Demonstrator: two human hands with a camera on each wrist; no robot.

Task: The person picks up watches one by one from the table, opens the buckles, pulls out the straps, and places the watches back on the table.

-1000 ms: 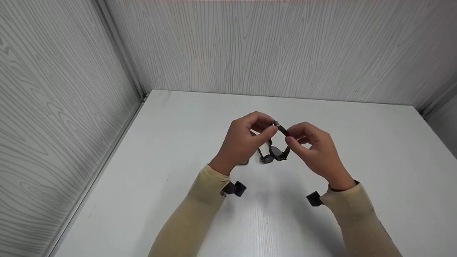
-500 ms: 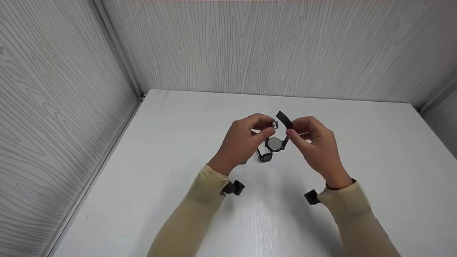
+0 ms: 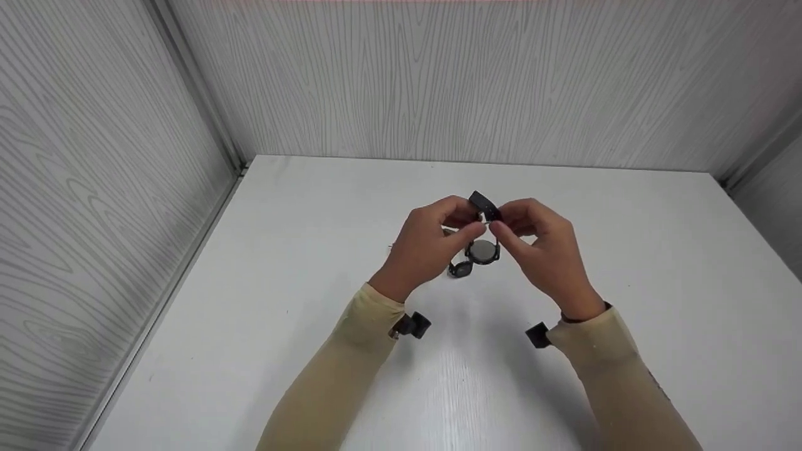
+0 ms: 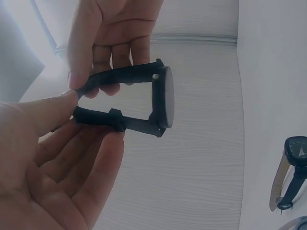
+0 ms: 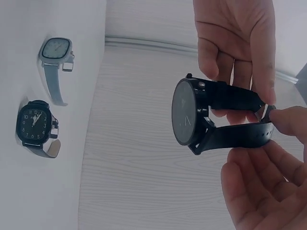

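Both hands hold a black wristwatch [image 3: 483, 252] up over the table, its round dial [image 5: 184, 115] hanging below the fingers in the head view. My left hand [image 3: 429, 244] pinches the buckle [image 5: 265, 112] on one half of the strap. Between thumb and fingers, my right hand [image 3: 542, 250] grips the other strap half [image 5: 235, 136], which has holes near its end. The strap's free end [image 3: 481, 202] sticks up at the buckle, and the fingertips of the two hands almost meet there. In the left wrist view the strap halves form a loop, with a keeper [image 4: 116, 120] on the lower one.
Two more watches lie on the white table [image 3: 338, 207]: one with a square black dial [image 5: 34, 123], one with a pale grey-blue strap and square face [image 5: 56, 49]. Wood-grain panels [image 3: 401, 81] rise behind and at the left.
The right hand has moved left, bringing the strap end from apart at half a second ago to the buckle at the left fingertips. The left hand has barely moved.
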